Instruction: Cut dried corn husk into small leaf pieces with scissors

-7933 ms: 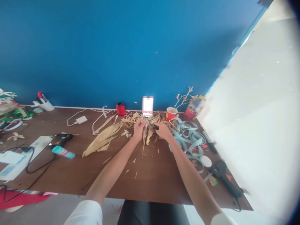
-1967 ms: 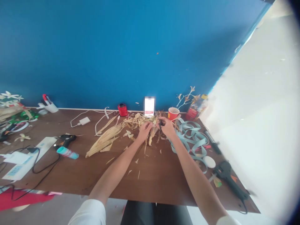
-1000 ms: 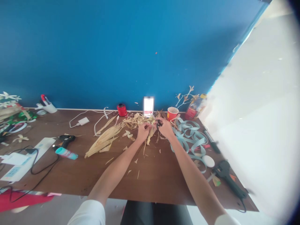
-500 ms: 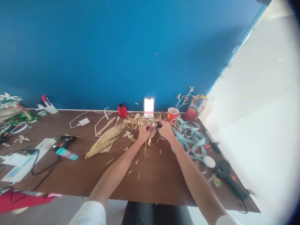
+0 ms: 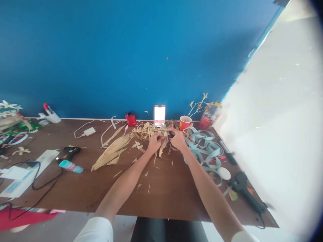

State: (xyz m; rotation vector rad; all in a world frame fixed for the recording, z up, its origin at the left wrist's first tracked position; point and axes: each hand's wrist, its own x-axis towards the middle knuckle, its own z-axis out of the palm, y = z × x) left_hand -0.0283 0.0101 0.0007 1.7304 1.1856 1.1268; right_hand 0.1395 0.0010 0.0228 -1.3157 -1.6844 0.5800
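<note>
My right hand (image 5: 178,138) is closed around the dark handles of a pair of scissors (image 5: 170,135), whose blades point up and to the left. Just left of it, my left hand (image 5: 154,142) pinches a pale piece of dried husk (image 5: 163,136) near the blades; the piece is small and partly hidden by the fingers. Under and behind both hands lies a heap of dried husk scraps (image 5: 145,130). A bundle of long dried husks (image 5: 111,153) rests to the left, with a pale husk flower (image 5: 138,145) between it and my left hand.
Light blue ribbon (image 5: 205,144) lies in loops on the right, beside a red paper cup (image 5: 185,123). A large glue gun (image 5: 246,191) sits at the right edge. At left are a smaller glue gun (image 5: 69,153), a blue tube (image 5: 71,166) and a power strip (image 5: 30,174) with cables.
The view has shifted very slightly. Both hands stay in nearly the same place, with the scissors and the husk piece still held.
</note>
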